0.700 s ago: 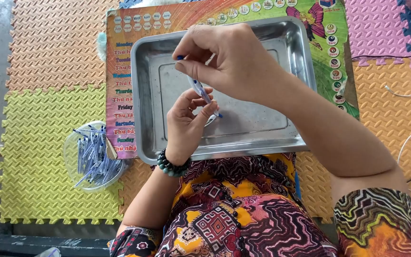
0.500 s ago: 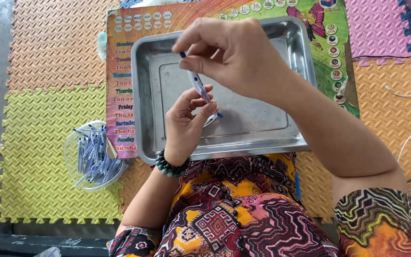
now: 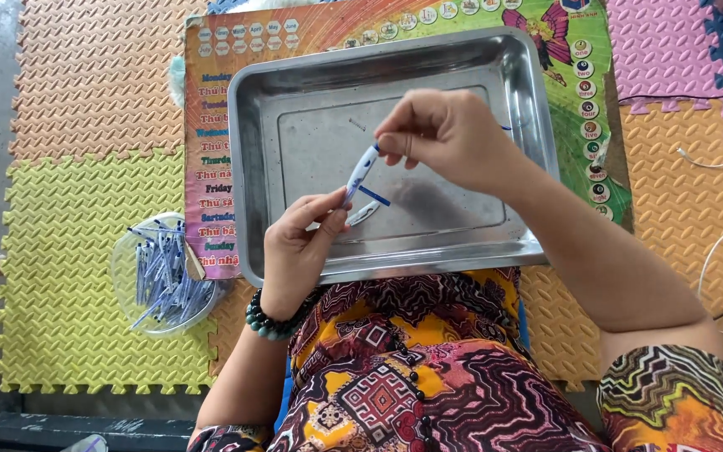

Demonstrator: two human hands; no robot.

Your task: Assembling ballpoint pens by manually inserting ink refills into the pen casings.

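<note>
- The left hand (image 3: pixel 299 251) is nearest, with a dark green bead bracelet (image 3: pixel 268 318) round its wrist. Its grip is closed on the low end of a thin white and blue pen (image 3: pixel 360 173).
- The pen tilts up and to the right, held in the air over the tray (image 3: pixel 294 100). It looks smooth, like plastic.
- A small white and blue pen part (image 3: pixel 364 211) sits by the left fingertips. I cannot tell if they touch it.
- The right hand (image 3: pixel 445 134) is higher up. Its fingers are pinched shut on the top end of the pen.
- The tray is shiny grey metal, a rectangle with round corners and low walls.
- To the left, a clear round tub (image 3: pixel 161 272) is full of thin blue and white pen pieces.
- Under the tray lies a bright poster (image 3: pixel 211 125).
- The floor mats (image 3: pixel 69 209) are bumpy foam squares in yellow, orange and pink, joined like a puzzle.
</note>
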